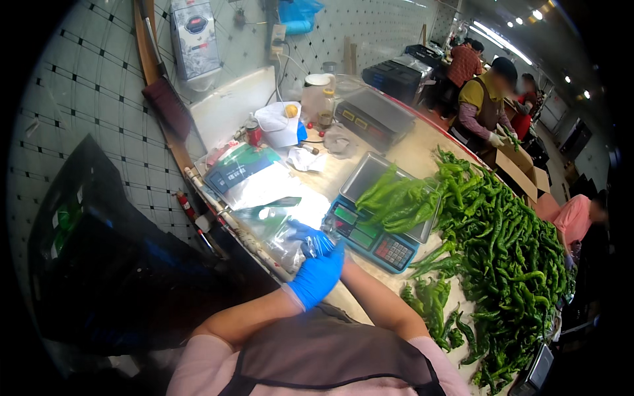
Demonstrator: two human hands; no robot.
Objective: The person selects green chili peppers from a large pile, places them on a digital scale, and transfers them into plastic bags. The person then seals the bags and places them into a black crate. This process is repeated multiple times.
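Note:
Both my hands wear blue gloves and meet over the table's near left edge. My left hand [317, 279] lies over my right wrist, its fingertips pointing up and right. My right hand [312, 240] reaches left beneath it, at a clear plastic bag [285, 247]; whether its fingers grip the film cannot be told. Right of the hands stands a blue digital scale [374, 242], with long green peppers [398, 200] on its steel pan [361, 178]. A large heap of green peppers [500, 247] covers the table on the right, and a smaller group [433, 299] lies nearer my body.
Flat printed plastic bags [242, 171] lie at the left. Behind are a second scale [374, 116], a jar [326, 106], a red can [253, 133] and crumpled paper [306, 158]. A black crate [99, 247] stands left. A co-worker [488, 101] handles peppers over a cardboard box [517, 166].

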